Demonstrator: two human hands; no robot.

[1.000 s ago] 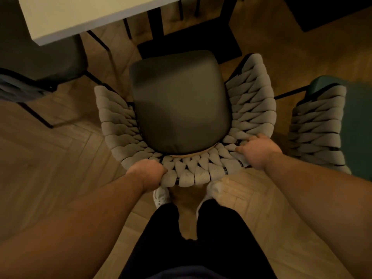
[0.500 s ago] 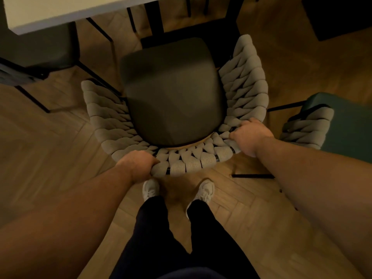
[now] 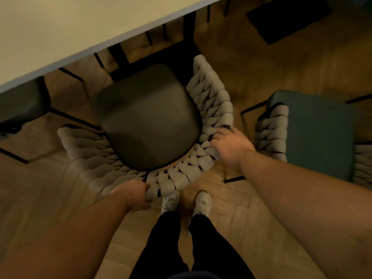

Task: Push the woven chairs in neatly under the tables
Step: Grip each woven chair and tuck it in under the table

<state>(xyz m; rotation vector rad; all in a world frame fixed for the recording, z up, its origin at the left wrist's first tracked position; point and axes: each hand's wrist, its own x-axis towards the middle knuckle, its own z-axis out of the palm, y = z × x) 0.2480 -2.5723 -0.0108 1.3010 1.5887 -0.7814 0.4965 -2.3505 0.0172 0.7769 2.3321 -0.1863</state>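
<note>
Woven chair [image 3: 149,121] stands on the wooden floor [image 3: 281,63] before me, its dark seat facing the near edge of the pale worktop [image 3: 60,27]. A second woven chair [image 3: 314,133], green-seated, sits just to its right. My left hand [image 3: 132,196] is curled round the woven back rim; my right hand [image 3: 231,146] grips the rim's right rear curve.

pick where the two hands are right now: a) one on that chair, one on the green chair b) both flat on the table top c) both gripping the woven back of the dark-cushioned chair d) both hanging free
c: the left hand and the right hand each curl round the woven backrest of the same chair.
</note>
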